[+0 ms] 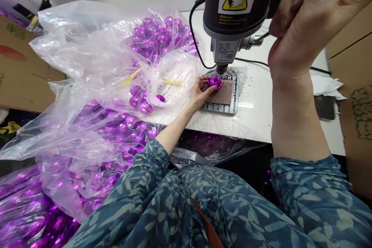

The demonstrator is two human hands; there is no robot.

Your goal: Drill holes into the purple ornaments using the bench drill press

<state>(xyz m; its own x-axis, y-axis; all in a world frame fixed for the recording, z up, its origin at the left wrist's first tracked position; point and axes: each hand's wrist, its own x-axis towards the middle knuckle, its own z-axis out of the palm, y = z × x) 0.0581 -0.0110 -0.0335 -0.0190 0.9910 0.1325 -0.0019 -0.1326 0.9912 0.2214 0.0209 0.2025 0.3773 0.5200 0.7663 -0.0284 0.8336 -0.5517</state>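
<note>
My left hand (pixel 200 91) pinches a shiny purple faceted ball (pixel 215 82) and holds it on the brown pad (pixel 225 93) of the drill press base (pixel 222 107), right under the chuck (pixel 221 68). My right hand (pixel 308 19) is raised at the upper right, its fingers curled around the metal feed lever (pixel 263 37) of the black drill press head (pixel 236 4).
Clear plastic bags (pixel 95 58) full of purple balls (pixel 154 38) cover the white table's left side and spill to the floor at lower left. Cardboard boxes (pixel 17 66) stand left and right. A black cable (pixel 252 62), crumpled paper (pixel 327 85) and a dark phone (pixel 324 107) lie at right. Dark shavings dot the table.
</note>
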